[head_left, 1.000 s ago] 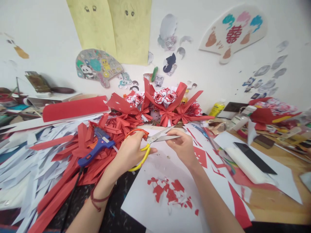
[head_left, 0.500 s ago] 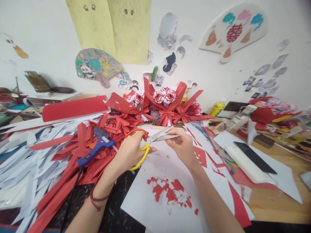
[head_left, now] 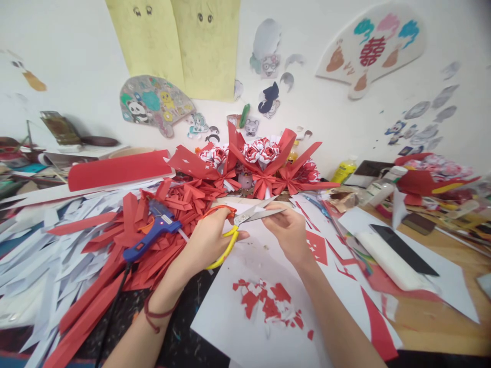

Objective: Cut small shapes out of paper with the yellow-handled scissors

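Note:
My left hand point(head_left: 213, 239) is closed round the handles of a pair of scissors point(head_left: 240, 219), one handle orange and the other yellow. The blades point right and stand apart, with a small bit of white paper point(head_left: 260, 210) between them. My right hand point(head_left: 286, 227) is closed at the blade tips, its fingers pinched on that paper, mostly hidden behind the blades and fingers. Under both hands lies a white sheet point(head_left: 218, 317) carrying a heap of red and white paper scraps point(head_left: 270, 304).
Left are a blue glue gun point(head_left: 153, 232), folded red paper strips point(head_left: 99, 301) and white strips point(head_left: 34, 255). Red-wrapped paper flowers point(head_left: 262, 152) stand behind, against the wall. To the right lie cut red paper point(head_left: 317, 247), a black phone point(head_left: 402, 249) and a clear bottle point(head_left: 383, 184).
The scissor blades are spread wider than before, and a bit of white paper now shows between them. Both hands stay in nearly the same place.

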A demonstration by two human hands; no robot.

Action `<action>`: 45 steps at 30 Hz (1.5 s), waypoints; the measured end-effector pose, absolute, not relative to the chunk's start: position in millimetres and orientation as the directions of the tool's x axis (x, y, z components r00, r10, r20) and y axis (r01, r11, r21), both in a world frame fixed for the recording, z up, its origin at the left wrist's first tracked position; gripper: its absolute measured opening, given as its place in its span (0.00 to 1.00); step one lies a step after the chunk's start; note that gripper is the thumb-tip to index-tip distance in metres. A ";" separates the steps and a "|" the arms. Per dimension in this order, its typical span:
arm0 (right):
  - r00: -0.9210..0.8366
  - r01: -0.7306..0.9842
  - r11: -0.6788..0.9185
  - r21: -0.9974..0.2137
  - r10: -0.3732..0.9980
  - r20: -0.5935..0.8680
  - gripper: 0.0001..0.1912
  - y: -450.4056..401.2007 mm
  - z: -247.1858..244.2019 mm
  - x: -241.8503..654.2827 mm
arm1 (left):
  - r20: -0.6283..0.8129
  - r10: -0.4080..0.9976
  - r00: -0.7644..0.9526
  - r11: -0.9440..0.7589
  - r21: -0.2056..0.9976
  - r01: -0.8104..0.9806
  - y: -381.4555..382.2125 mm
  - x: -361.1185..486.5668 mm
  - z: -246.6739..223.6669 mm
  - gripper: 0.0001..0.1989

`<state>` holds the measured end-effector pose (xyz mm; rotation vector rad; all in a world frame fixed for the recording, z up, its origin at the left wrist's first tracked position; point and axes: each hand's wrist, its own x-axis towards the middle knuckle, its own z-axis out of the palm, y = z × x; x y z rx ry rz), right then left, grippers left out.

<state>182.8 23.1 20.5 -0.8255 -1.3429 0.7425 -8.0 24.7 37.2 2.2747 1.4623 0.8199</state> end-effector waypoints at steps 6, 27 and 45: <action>0.156 -0.073 0.452 -0.889 0.886 0.437 0.09 20.6 19.7 176.9 | 0.297 0.912 0.282 -0.406 0.568 0.716 23.0 -1.1 32.4 0.21; 0.298 -0.081 0.534 -0.842 0.819 0.491 0.03 17.3 19.8 162.5 | 0.232 0.951 0.204 -0.296 0.501 0.813 7.8 22.6 28.7 0.20; -0.048 -0.150 0.322 -0.935 0.942 0.332 0.09 20.1 25.3 176.3 | 0.371 0.908 0.194 -0.416 0.742 0.526 15.6 5.4 34.7 0.13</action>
